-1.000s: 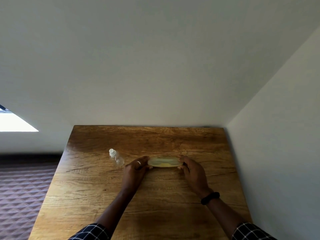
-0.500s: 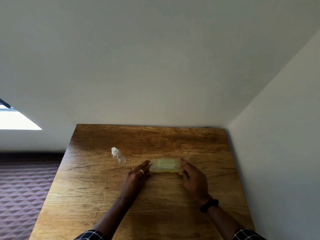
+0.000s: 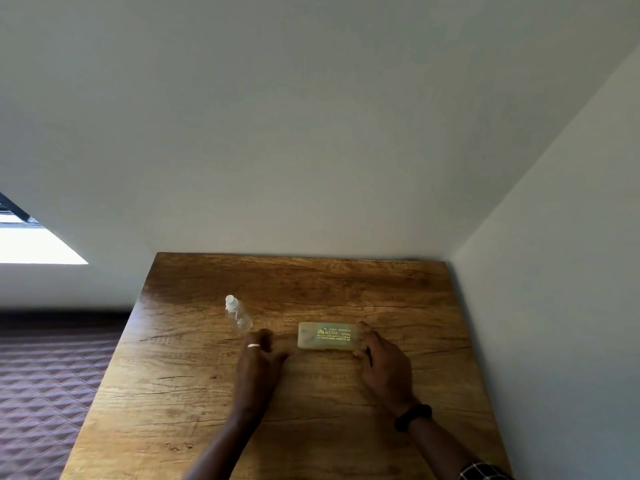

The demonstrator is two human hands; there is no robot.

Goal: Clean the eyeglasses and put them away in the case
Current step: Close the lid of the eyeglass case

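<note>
A pale yellow translucent eyeglass case (image 3: 327, 336) lies closed and flat on the wooden table (image 3: 311, 410), its printed lid facing up. My right hand (image 3: 382, 362) touches the case's right end with fingers and thumb. My left hand (image 3: 261, 358), with a ring on one finger, rests on the table a short way left of the case, fingers loosely curled, holding nothing. The eyeglasses are not visible; whether they are inside the case I cannot tell.
A small clear spray bottle (image 3: 238, 314) with a white cap lies on the table just beyond my left hand. Walls close off the table's far and right sides. A quilted purple surface (image 3: 45, 375) lies beyond the left edge.
The case has been lowered flat onto the table with its lid up. My left hand has come off the case's left end and drawn back; my right hand stays at the right end.
</note>
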